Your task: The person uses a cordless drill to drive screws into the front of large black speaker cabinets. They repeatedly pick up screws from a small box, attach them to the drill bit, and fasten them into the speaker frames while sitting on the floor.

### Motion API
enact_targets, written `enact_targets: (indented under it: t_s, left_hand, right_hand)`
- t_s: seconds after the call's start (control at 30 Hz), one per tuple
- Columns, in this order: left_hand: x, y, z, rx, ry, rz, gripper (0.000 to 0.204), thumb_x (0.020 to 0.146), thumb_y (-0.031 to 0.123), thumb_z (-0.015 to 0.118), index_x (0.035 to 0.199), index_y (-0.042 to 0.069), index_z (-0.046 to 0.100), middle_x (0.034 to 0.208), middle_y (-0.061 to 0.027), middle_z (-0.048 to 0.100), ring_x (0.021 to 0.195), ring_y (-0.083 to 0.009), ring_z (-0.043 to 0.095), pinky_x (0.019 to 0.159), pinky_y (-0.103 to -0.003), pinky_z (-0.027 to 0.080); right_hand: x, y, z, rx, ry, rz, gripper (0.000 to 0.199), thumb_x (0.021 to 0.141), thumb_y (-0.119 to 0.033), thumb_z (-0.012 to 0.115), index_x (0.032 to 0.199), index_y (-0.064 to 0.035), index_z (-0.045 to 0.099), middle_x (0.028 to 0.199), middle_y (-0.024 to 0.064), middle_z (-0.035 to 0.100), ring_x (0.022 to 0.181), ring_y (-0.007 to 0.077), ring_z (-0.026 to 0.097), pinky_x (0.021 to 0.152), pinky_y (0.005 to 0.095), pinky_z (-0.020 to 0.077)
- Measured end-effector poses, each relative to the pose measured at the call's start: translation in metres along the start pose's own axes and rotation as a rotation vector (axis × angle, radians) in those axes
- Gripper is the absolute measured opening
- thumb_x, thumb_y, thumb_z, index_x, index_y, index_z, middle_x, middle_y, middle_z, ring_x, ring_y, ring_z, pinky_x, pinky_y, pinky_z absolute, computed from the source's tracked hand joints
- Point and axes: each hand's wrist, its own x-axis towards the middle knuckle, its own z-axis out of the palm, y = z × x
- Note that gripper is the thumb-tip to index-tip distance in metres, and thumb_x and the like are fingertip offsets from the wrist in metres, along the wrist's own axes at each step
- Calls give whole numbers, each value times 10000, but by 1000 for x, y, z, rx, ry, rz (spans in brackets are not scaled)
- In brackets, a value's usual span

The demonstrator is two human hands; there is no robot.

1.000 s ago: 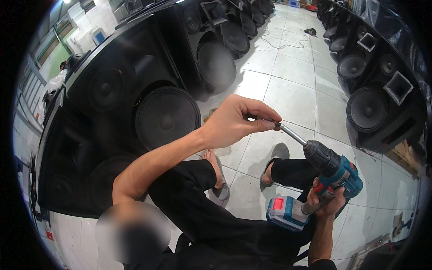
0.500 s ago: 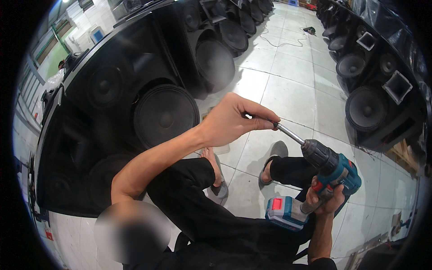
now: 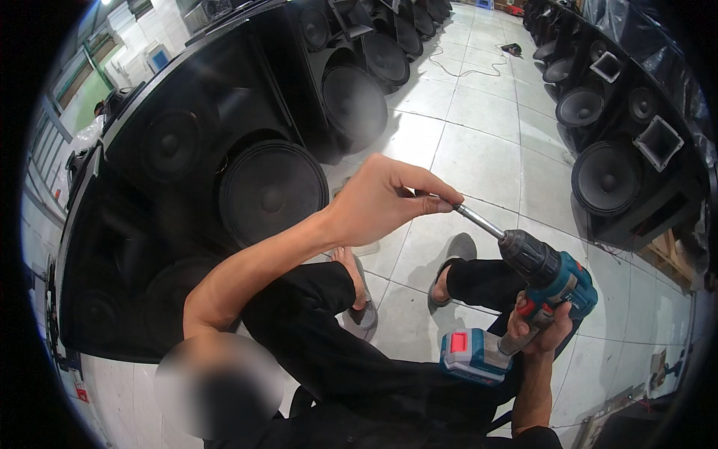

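Pinching the tip of the driver bit (image 3: 479, 221), the left hand (image 3: 381, 198) closes thumb and forefinger around the metal end, at about ten o'clock from the drill body. The right hand (image 3: 542, 333) is clenched around the grip of the blue cordless drill (image 3: 550, 273), whose battery pack (image 3: 475, 355) hangs toward seven o'clock from that hand. The drill sits over the person's lap, its chuck pointing up and left toward the pinching fingers.

Compared with a second ago, almost nothing has shifted: the left fingers stay on the bit's tip, the right hand keeps the same hold, and the drill has only drifted a touch. That steadiness suggests the work at the bit's tip, seating it or placing something small on it, is ongoing rather than finished; whether a screw sits between the fingertips cannot be told.

At nine to eleven o'clock stands a large black speaker cabinet (image 3: 187, 150) with round cones. More speakers (image 3: 606, 179) line the two o'clock side, and a pale tiled floor (image 3: 479, 135) runs between them toward twelve.
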Motion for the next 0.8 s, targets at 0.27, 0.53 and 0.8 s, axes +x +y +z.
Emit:
enact_targets:
  t_s: [0.27,0.53,0.8]
  left_hand:
    - [-2,-2,1,-10,-6,103,177,794,-6,692,961,37,734,893,-110,722,784,-146,689,720,-233,538]
    - [-1,2,0,-24,3,-5,312,773,-45,683,1077,22,688,945,-127,712,861,-165,695,734,-230,548]
    - [0,-1,-5,-38,-40,-6,254,784,-31,676,1034,8,700,935,-131,712,871,-173,694,764,-259,552]
  right_hand:
    - [1,2,7,6,63,-20,736,866,-558,560,1212,78,426,937,204,614,525,159,607,462,302,533]
    - [0,1,5,32,68,-22,746,866,-572,550,1222,70,412,935,200,613,532,160,611,469,309,535]
    - [-1,-1,3,73,69,-21,733,881,-541,545,1257,66,379,943,210,611,535,169,619,472,318,540]
